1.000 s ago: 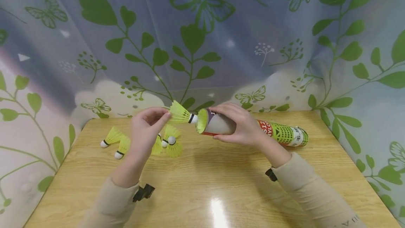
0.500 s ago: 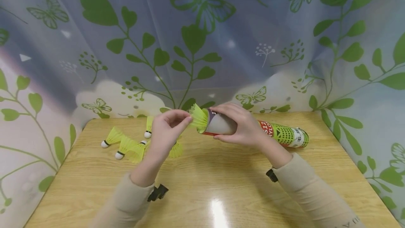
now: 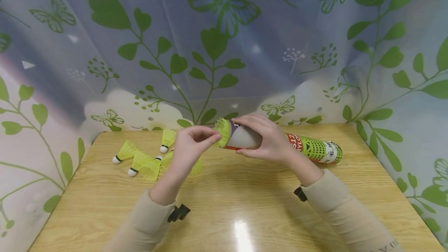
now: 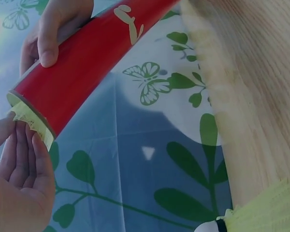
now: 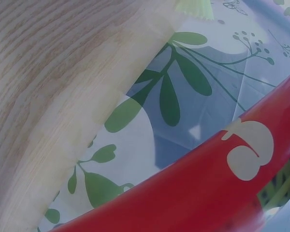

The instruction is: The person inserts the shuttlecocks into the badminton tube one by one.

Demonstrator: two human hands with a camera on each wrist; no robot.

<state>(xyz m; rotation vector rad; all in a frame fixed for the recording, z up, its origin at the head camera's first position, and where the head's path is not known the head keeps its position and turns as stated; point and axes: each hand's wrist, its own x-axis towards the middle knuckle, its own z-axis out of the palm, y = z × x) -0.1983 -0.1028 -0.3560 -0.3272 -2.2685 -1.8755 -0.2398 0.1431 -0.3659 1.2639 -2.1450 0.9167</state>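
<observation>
My right hand (image 3: 267, 137) grips a shuttlecock tube (image 3: 314, 149) around its near-mouth half. The tube lies slanted, its mouth raised toward the left and its far end low at the right. In that mouth sits a yellow shuttlecock (image 3: 223, 130), only its skirt edge showing; its cork is hidden inside. My left hand (image 3: 190, 143) pinches the skirt rim between thumb and fingertips. From the left wrist, the tube's red side (image 4: 94, 63) and the skirt (image 4: 33, 122) at its opening are visible. The right wrist view has the red tube (image 5: 198, 183) crossing its lower part.
Several yellow shuttlecocks with white corks lie on the wooden table (image 3: 245, 205) at the left, such as one shuttlecock (image 3: 125, 151) at the outer side and another shuttlecock (image 3: 168, 140) farther back. My left forearm partly covers some. A patterned curtain (image 3: 168, 100) borders the table's back.
The left hand has moved right, carrying the shuttlecock cork-first into the tube's mouth until only the skirt edge sticks out. The right hand and tube have barely moved.
</observation>
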